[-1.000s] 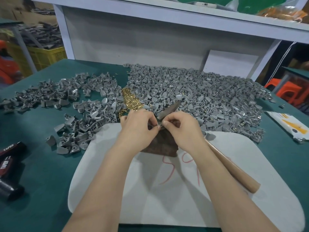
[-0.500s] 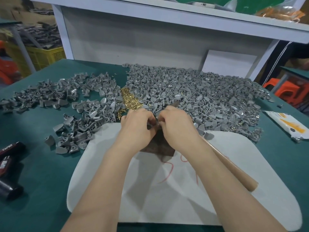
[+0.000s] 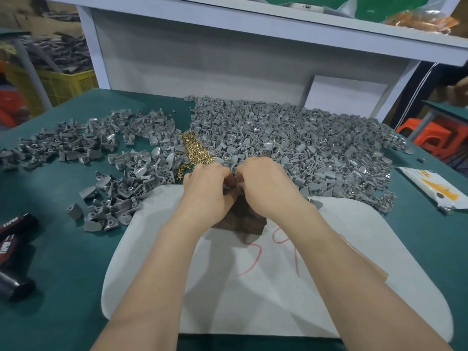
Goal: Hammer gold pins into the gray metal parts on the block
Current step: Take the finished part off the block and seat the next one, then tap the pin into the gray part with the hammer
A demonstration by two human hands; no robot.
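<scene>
1. Open room: the bare green surface (image 3: 63,274) spreads left of my left hand (image 3: 205,191), and the white pad (image 3: 253,287) lies bare on the near side of both hands.
2. Gray metal parts (image 3: 304,148) crowd just beyond and to the right of my right hand (image 3: 268,191). Gold pins (image 3: 196,150) lie just beyond the left hand.
3. Both hands meet, backs up, over the dark block (image 3: 240,220) at the pad's far edge.
4. Each hand's fingers curl inward. I cannot tell what they pinch.
</scene>
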